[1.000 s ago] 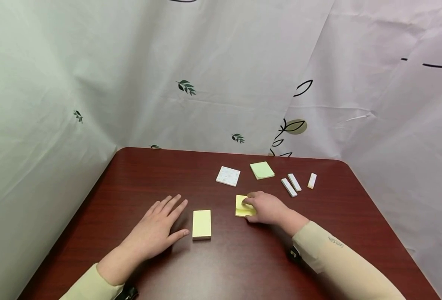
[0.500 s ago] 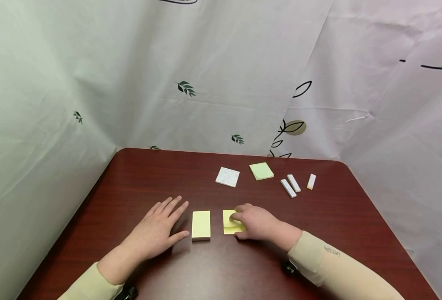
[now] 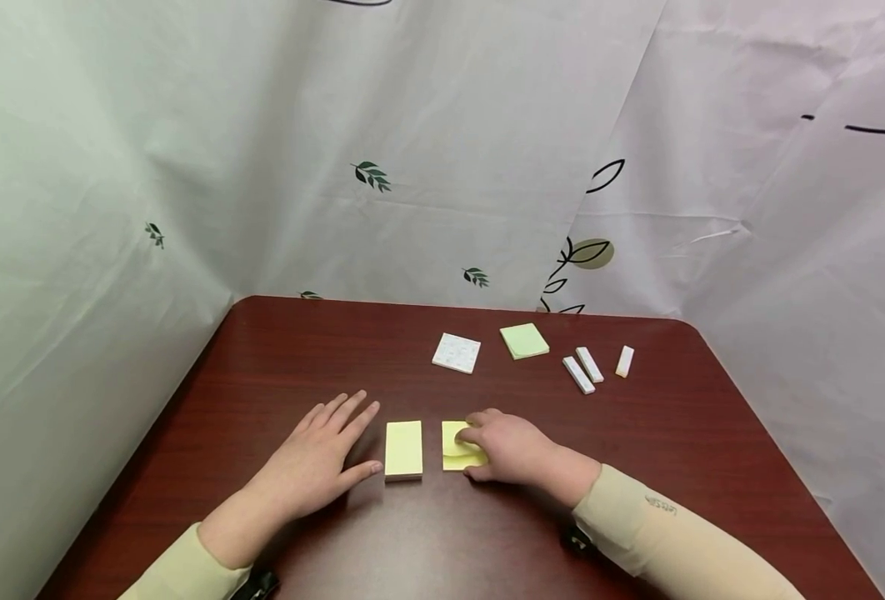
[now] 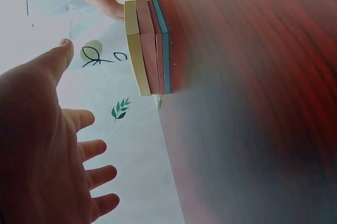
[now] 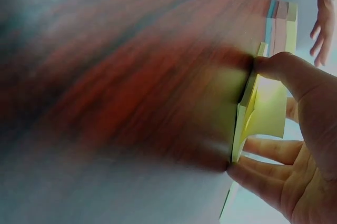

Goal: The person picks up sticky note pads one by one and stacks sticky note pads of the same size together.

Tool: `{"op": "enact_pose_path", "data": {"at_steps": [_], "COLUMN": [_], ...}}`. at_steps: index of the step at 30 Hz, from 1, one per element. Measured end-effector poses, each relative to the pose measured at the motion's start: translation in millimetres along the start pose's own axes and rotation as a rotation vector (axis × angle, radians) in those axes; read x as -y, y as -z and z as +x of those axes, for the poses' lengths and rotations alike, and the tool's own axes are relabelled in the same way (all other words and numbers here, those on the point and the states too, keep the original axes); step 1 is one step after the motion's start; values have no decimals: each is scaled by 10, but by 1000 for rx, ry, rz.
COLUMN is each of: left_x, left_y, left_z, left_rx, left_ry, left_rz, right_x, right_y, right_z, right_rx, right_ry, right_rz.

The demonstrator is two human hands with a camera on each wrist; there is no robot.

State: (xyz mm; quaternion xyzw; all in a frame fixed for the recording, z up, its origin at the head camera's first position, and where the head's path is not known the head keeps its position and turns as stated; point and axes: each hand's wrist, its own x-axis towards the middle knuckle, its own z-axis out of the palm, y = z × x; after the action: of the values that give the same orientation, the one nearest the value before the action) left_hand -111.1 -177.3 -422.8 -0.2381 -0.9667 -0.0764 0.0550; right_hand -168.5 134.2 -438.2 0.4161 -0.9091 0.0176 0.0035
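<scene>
My right hand (image 3: 513,450) grips a small yellow sticky note pad (image 3: 452,437) by its edges, low over or on the table. The right wrist view shows the thumb at one edge of the pad and fingers at the opposite one, with the pad's top sheet (image 5: 267,113) curling up. Just left of that pad lies a thicker stack of sticky note pads (image 3: 403,450). Seen edge-on in the left wrist view, this stack (image 4: 146,50) has yellow, pink and blue layers. Beside it, my left hand (image 3: 311,462) is spread flat with its fingers straight, holding nothing.
On the brown table (image 3: 285,350), a white patterned pad (image 3: 457,352) and a green sticky note pad (image 3: 525,341) lie toward the back. Right of them are three small white strips (image 3: 589,364). A pale patterned curtain (image 3: 427,150) hangs behind the table.
My right hand has brought the yellow sticky note pad left and nearer to me, close to the stack; the last part of the motion is slight. The left hand has stayed in place.
</scene>
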Motion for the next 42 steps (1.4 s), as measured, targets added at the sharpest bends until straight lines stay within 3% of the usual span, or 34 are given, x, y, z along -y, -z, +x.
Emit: {"op": "enact_pose_path", "data": {"at_steps": [10,18,31,42], "left_x": [-3,12,14,-185], "left_y": [-10,1,-8,-32], "left_z": [-3,-15,-24,108], "left_rx": [-7,-8,5,45], "left_ry": [11,21,23,22], "left_rz": [-29,-29,-28,-79], "right_x": [-62,-263,-496,-485], "right_y": [-4,84,196,134], "right_z": [-121,-296,-750,-818], "right_rx": [16,-122,-235,-257], "right_ry": [-38,-46,-171,-175], "right_rz": [63,103,96,93]}}
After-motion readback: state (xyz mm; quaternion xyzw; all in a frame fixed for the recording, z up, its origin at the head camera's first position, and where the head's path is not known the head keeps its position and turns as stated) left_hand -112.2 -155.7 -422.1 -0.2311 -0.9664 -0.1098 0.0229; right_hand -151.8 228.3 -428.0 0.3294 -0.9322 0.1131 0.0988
